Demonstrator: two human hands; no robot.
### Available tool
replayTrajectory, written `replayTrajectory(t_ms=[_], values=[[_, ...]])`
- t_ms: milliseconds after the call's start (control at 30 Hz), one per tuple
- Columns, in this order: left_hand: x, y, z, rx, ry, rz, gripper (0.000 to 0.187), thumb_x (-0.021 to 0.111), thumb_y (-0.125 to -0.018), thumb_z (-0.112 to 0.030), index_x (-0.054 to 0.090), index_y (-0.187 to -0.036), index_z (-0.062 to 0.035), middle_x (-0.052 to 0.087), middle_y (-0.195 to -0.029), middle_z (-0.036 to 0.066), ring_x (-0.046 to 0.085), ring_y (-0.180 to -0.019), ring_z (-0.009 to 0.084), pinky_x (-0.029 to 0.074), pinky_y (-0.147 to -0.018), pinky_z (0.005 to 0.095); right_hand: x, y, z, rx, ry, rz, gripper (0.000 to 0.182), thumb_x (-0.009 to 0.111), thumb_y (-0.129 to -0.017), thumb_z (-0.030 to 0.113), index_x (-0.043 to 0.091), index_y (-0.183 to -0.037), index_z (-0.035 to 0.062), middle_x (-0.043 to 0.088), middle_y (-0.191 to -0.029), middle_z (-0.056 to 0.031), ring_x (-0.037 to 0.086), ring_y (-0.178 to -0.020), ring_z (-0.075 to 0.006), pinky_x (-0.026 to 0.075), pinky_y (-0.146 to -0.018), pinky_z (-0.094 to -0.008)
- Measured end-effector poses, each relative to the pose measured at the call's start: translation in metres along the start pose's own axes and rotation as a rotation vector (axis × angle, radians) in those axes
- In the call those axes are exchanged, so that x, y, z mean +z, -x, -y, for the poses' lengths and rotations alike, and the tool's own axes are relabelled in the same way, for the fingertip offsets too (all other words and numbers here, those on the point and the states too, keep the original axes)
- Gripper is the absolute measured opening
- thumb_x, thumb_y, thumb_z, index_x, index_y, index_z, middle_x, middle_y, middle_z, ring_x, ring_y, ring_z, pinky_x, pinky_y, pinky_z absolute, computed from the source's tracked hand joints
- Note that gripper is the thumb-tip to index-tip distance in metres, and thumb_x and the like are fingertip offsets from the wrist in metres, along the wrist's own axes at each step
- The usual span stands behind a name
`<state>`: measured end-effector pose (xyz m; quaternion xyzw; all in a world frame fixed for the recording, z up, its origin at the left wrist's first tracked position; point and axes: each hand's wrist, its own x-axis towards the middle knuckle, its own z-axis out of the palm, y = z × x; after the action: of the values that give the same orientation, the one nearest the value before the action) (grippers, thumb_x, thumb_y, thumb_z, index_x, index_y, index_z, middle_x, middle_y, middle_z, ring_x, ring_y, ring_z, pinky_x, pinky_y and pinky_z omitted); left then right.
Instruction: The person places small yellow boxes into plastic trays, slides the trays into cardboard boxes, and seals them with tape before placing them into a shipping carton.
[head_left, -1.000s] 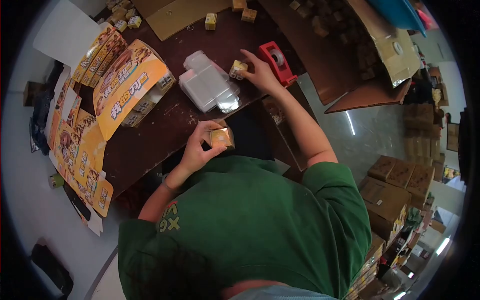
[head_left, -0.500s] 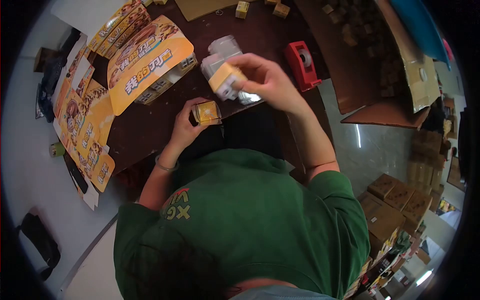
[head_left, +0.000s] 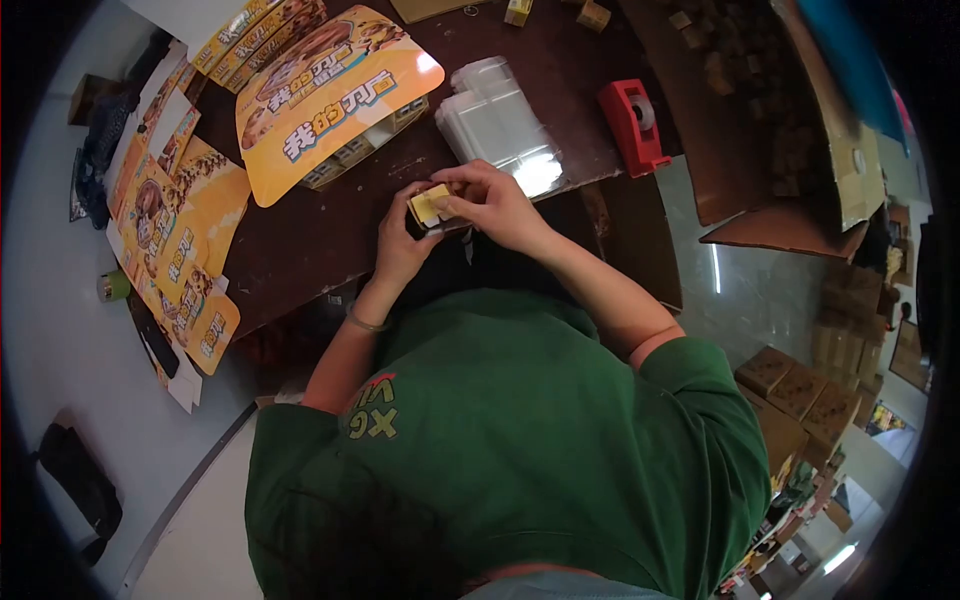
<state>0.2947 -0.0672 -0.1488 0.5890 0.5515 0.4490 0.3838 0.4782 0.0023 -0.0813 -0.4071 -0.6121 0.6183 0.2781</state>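
Where the two hands meet at the near edge of the table, a small yellow box is held between them: the right hand grips it from the right, and the left hand curls its fingers around the left side, equally near. The long axis cannot be determined, since fingers cover much of the box. Its underside is hidden; contents are not visible. Clear plastic packaging lies beyond the right hand.
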Motion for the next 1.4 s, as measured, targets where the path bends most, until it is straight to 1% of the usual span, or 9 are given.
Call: replayTrajectory(t_ms=[100,300,400,433,600,967,1233,1367,1400], values=[[-0.012,-0.006,0.002,-0.101,0.577,0.094,0.065,0.073,-0.084,-0.019,0.044,-0.141,-0.0047,0.058,-0.131,0.011,0.058,-0.118,0.0227,0.045,-0.1,0.0349,0.013,-0.011,-0.011,-0.069,0.0,-0.101,0.021,0.071,-0.088,0.014,0.072,-0.107,0.0045,0.059,-0.097,-0.0052,0.057,-0.077,-0.0106,0.048,-0.07,-0.0246],[-0.007,-0.026,-0.014,-0.122,0.482,0.072,0.043,0.059,-0.095,-0.017,0.055,-0.135,-0.0015,0.065,-0.119,0.009,0.059,-0.111,0.0158,0.044,-0.099,0.0289,0.013,0.0,0.002,-0.129,-0.07,-0.16,0.025,0.062,-0.092,0.005,0.066,-0.116,0.0022,0.062,-0.102,-0.0104,0.062,-0.085,-0.0149,0.051,-0.076,-0.0268],[-0.008,-0.026,-0.017,-0.147,0.527,0.116,0.043,0.059,-0.094,-0.015,0.055,-0.134,-0.0013,0.065,-0.121,0.01,0.059,-0.112,0.0154,0.045,-0.098,0.0296,0.004,0.025,0.002,-0.902,0.472,-0.178,0.037,0.064,-0.083,-0.004,0.066,-0.119,0.0061,0.065,-0.106,-0.0106,0.064,-0.088,-0.0238,0.052,-0.076,-0.0328],[-0.009,-0.027,-0.018,-0.137,0.546,0.12,0.041,0.059,-0.095,-0.014,0.055,-0.134,-0.0011,0.065,-0.121,0.01,0.059,-0.111,0.0156,0.045,-0.098,0.0296,0.01,0.029,0.011,-0.941,0.53,-0.118,0.042,0.067,-0.077,-0.003,0.066,-0.118,0.007,0.065,-0.105,-0.0094,0.064,-0.087,-0.0251,0.053,-0.075,-0.0352],[-0.009,-0.024,-0.015,-0.086,0.477,0.097,0.039,0.057,-0.093,-0.01,0.057,-0.13,-0.0007,0.064,-0.119,0.009,0.059,-0.108,0.0143,0.046,-0.096,0.0284,0.009,-0.001,0.038,-0.34,0.347,0.056,0.027,0.072,-0.082,0.009,0.068,-0.109,0.0073,0.064,-0.097,-0.011,0.065,-0.084,-0.0283,0.053,-0.072,-0.0336],[-0.013,-0.02,0.003,-0.105,0.884,0.198,0.061,0.058,-0.09,-0.023,0.038,-0.143,0.0003,0.051,-0.136,0.01,0.049,-0.124,0.0177,0.037,-0.106,0.0328,0.012,-0.021,0.009,-0.334,0.288,0.041,0.021,0.078,-0.078,0.013,0.073,-0.098,0.0071,0.058,-0.088,-0.0068,0.06,-0.084,-0.0207,0.049,-0.076,-0.0304],[-0.021,-0.006,-0.011,-0.101,0.165,0.3,0.073,0.077,-0.071,-0.01,0.046,-0.137,-0.0028,0.055,-0.129,0.016,0.056,-0.119,0.0245,0.045,-0.099,0.0353,0.008,-0.034,0.011,0.183,0.122,0.162,0.025,0.08,-0.076,0.013,0.061,-0.087,0.0008,0.062,-0.079,-0.0045,0.061,-0.072,-0.015,0.05,-0.066,-0.0297],[-0.005,0.001,-0.01,-0.04,0.107,0.081,0.071,0.078,-0.071,-0.005,0.048,-0.135,-0.0042,0.059,-0.123,0.014,0.058,-0.113,0.0197,0.046,-0.097,0.0328,0.015,-0.017,0.03,-0.026,0.487,0.017,0.041,0.081,-0.076,0.029,0.057,-0.097,0.0032,0.064,-0.08,-0.0119,0.066,-0.075,-0.0284,0.052,-0.066,-0.0387],[0.005,0.005,-0.004,0.042,0.031,-0.099,0.071,0.077,-0.071,-0.006,0.047,-0.135,-0.0032,0.054,-0.128,0.018,0.058,-0.116,0.029,0.048,-0.097,0.0368,0.024,-0.01,0.019,-0.098,0.609,-0.067,0.051,0.079,-0.076,0.039,0.056,-0.106,0.0048,0.062,-0.099,-0.0166,0.065,-0.084,-0.0361,0.053,-0.071,-0.0444]])
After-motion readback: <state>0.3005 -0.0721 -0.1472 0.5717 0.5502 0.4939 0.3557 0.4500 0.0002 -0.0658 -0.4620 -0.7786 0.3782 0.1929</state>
